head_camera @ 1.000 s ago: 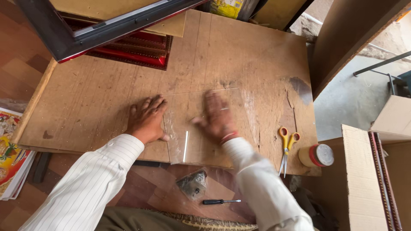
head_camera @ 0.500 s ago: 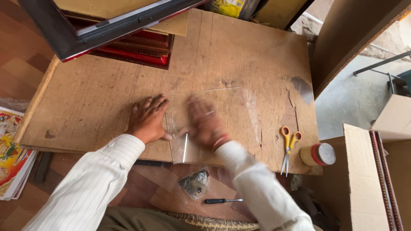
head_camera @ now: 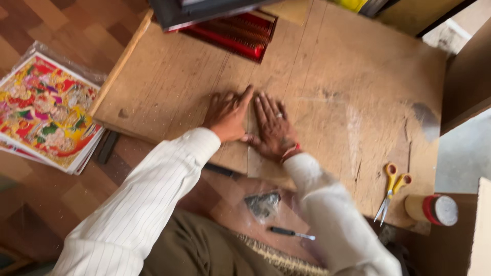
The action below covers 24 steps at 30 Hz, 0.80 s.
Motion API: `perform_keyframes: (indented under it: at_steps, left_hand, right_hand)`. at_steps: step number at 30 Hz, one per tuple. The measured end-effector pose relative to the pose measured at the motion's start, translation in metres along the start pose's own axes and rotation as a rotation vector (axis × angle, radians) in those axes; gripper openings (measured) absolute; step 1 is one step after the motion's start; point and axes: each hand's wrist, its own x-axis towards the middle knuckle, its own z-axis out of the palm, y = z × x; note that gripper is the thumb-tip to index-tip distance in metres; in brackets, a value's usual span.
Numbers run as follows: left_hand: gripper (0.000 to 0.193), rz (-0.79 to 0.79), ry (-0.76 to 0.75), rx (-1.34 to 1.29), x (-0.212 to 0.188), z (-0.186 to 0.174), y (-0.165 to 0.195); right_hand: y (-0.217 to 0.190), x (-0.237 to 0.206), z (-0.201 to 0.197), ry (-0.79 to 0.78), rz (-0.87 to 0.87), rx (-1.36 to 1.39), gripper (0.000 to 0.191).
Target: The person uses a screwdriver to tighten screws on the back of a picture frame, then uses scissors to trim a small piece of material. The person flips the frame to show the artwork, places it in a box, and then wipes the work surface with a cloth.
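Note:
A clear plastic sheet (head_camera: 327, 128) lies flat on a brown wooden board (head_camera: 184, 71). My left hand (head_camera: 227, 113) rests palm down on the board at the sheet's left edge, fingers together. My right hand (head_camera: 272, 128) lies flat on the sheet right beside it, fingers spread, a ring on one finger and a red band at the wrist. The two hands nearly touch. Neither holds anything. Both arms wear white striped sleeves.
Yellow-handled scissors (head_camera: 391, 189) and a roll of tape (head_camera: 432, 208) lie at the board's right front corner. A red frame (head_camera: 235, 33) sits at the back. Colourful prints in plastic (head_camera: 43, 112) lie on the floor at left. A screwdriver (head_camera: 291, 233) and a small bag (head_camera: 263, 203) lie below the board.
My right hand has slid left across the plastic sheet until it lies next to my left hand. The camera view has shifted and tilted, showing more of the floor at left.

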Motion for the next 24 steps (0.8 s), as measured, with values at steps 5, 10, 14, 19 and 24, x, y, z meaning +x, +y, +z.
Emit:
perform_keyframes:
  at_steps: [5, 10, 14, 19, 24]
  left_hand:
    - [0.124, 0.005, -0.04, 0.097, 0.006, -0.002, 0.002]
    - [0.118, -0.027, -0.118, 0.097, 0.011, -0.001, 0.004]
    - [0.108, -0.019, -0.177, 0.121, 0.015, 0.003, -0.001]
    - [0.085, 0.066, -0.132, 0.129, 0.02, 0.009, -0.007]
    - [0.07, 0.049, -0.159, 0.129, 0.024, 0.02, -0.013]
  right_hand:
    - [0.001, 0.005, -0.008, -0.006, -0.105, 0.008, 0.132]
    - [-0.033, -0.047, -0.002, -0.006, -0.109, 0.007, 0.129]
    - [-0.056, -0.102, -0.002, 0.012, -0.113, -0.035, 0.127]
    - [-0.029, -0.04, 0.0, -0.013, -0.019, -0.028, 0.118]
    - [-0.007, 0.027, 0.011, 0.079, 0.08, 0.056, 0.121]
